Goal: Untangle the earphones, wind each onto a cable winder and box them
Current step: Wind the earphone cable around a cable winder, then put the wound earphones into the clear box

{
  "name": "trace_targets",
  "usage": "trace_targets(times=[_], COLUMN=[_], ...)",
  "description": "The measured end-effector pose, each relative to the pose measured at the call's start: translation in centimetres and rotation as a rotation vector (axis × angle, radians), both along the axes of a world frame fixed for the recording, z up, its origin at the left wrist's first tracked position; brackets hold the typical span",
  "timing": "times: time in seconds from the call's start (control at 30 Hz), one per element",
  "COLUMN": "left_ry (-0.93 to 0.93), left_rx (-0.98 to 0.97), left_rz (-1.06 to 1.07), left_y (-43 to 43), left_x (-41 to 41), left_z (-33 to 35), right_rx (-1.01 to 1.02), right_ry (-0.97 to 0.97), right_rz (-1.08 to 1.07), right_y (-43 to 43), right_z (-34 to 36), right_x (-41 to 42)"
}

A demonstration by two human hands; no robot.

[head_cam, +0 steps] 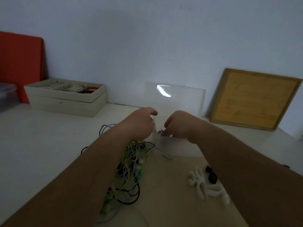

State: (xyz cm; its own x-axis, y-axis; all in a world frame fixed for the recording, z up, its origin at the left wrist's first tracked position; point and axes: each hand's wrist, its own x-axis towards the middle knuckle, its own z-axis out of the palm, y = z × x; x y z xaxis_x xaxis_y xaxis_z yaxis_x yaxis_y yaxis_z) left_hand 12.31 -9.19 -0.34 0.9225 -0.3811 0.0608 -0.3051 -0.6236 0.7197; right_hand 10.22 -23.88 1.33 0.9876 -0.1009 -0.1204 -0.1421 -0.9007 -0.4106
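Boxing seems in hand: toward the counter's [49, 136] back edge the left hand [142, 122] pinches a clear box [173, 145], the right hand's [177, 125] grip cannot be told, and the earphone tangle [131, 163] nearer the front edge likely needs untangling next.

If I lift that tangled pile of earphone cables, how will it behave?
Probably floppy: the earphone cables lie in thin loose loops, so they'd sag. Likely they'd rise as one clump, since green, black and blue strands cross repeatedly. Probably light too, being thin wire.
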Motion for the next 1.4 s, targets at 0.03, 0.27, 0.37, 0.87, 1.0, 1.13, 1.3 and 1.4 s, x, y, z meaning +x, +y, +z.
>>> trace_targets(times=[0.03,0.27,0.37,0.87,1.0,1.13,1.3,1.4], left_ry=[-0.014,-0.215,-0.296,-0.14,-0.138,-0.173,-0.256,-0.308], left_rx=[0.003,-0.119,-0.166,0.307,0.427,0.433,0.338,0.31], left_rz=[-0.008,0.047,0.106,-0.019,-0.097,-0.152,-0.145,-0.142], left_y=[0.1,3.1,4.1,6.5,6.6,5.9,5.3,4.9], left_x=[-0.2,-1.2,-1.7,-4.2,-4.8,-5.0,-4.8,-4.9], left_z=[0.2,5.1,6.2,-0.4,0.2,0.1,-0.3,-0.4], right_rx=[-0.033,-0.005,-0.121,-0.119,0.091,0.121,0.238,0.652], right_ry=[-0.034,-0.227,-0.218,-0.661,-0.687,-0.464,-0.375,-0.302], right_rz=[0.011,0.044,0.012,0.0,0.118,0.197,0.155,0.035], right_y=[0.0,-0.8,-1.2,-1.3,-0.4,1.3,2.0,2.0], right_z=[0.0,-0.5,-2.1,-4.7,-4.2,-4.4,-4.6,-3.7], right_x=[-0.2,-4.5,-4.7,-7.0,-8.7,-9.3,-9.5,-9.8])
